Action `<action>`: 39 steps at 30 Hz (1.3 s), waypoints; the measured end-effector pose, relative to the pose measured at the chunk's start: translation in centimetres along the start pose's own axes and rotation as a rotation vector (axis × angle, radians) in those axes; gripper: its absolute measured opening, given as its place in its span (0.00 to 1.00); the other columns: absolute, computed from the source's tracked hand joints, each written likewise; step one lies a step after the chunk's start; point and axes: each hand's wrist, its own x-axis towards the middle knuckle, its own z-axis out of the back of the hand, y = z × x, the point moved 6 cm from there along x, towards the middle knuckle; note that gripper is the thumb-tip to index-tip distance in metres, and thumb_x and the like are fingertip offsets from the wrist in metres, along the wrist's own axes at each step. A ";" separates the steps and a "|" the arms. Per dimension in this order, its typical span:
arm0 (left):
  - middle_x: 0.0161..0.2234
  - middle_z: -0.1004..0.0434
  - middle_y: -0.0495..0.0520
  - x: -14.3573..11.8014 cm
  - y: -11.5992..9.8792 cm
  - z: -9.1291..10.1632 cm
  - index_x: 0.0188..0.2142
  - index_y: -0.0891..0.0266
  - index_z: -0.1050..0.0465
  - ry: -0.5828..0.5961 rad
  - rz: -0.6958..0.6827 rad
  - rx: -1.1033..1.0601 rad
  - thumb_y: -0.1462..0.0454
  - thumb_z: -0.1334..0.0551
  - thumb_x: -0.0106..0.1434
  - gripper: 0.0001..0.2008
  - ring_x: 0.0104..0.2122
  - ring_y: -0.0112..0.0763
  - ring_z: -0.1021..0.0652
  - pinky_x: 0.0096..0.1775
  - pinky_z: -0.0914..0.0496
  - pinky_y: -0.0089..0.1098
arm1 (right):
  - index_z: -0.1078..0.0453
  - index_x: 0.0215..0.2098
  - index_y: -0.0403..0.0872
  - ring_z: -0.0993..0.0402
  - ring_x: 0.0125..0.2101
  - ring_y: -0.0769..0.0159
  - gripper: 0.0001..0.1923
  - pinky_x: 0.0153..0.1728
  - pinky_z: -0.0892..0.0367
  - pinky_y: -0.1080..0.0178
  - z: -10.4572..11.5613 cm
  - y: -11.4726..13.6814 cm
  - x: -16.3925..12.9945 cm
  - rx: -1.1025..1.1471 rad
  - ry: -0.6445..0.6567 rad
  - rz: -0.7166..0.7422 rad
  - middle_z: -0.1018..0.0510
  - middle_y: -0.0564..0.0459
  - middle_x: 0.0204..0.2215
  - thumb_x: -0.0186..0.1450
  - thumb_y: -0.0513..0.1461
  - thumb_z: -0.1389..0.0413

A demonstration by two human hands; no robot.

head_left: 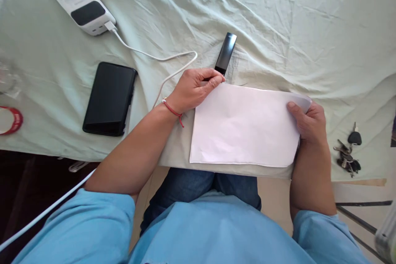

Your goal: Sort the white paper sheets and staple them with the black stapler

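A thin stack of white paper sheets (244, 128) lies at the table's front edge, its right end slightly curled up. My right hand (311, 119) grips that right end, thumb on top and fingers underneath. At the upper left corner, my left hand (198, 86) is closed in a pinch at the paper's top edge; the exact contact is partly hidden by the fingers. Just beyond these fingertips lies a narrow glossy black object (226, 51), its near end partly covered by my left hand. A red string bracelet (171, 108) circles my left wrist.
A black phone (109, 99) lies left of my left forearm. Farther back, a white power bank (77, 2) has a white cable (154, 56) plugged in. A bunch of keys (349, 154) lies at right, a red roll (15, 120) at far left. A wrinkled pale green cloth (262, 20) covers the table.
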 end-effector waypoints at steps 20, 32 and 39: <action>0.42 0.12 0.54 0.2 0.6 0.1 0.52 0.60 0.14 0.037 0.017 -0.145 0.49 0.22 0.68 0.21 0.43 0.42 0.13 0.44 0.17 0.37 | 0.21 0.31 0.49 0.38 0.29 0.70 0.32 0.32 0.41 0.63 1.6 0.8 0.9 0.058 -0.289 0.342 0.29 0.60 0.25 0.53 0.65 0.20; 0.35 0.12 0.55 -0.2 1.3 -1.0 0.40 0.60 0.16 0.113 0.124 -0.362 0.28 0.29 0.72 0.36 0.36 0.45 0.10 0.31 0.16 0.37 | 0.38 0.23 0.49 0.49 0.28 0.72 0.44 0.31 0.51 0.62 2.0 1.4 0.9 0.010 -0.331 0.382 0.44 0.61 0.24 0.59 0.76 0.28; 0.44 0.09 0.56 0.0 1.4 -1.0 0.53 0.57 0.17 0.029 0.086 -0.418 0.36 0.22 0.71 0.30 0.50 0.53 0.08 0.46 0.09 0.45 | 0.31 0.25 0.49 0.49 0.28 0.71 0.43 0.31 0.53 0.62 2.4 1.6 0.8 -0.104 -0.345 0.326 0.42 0.61 0.23 0.57 0.76 0.27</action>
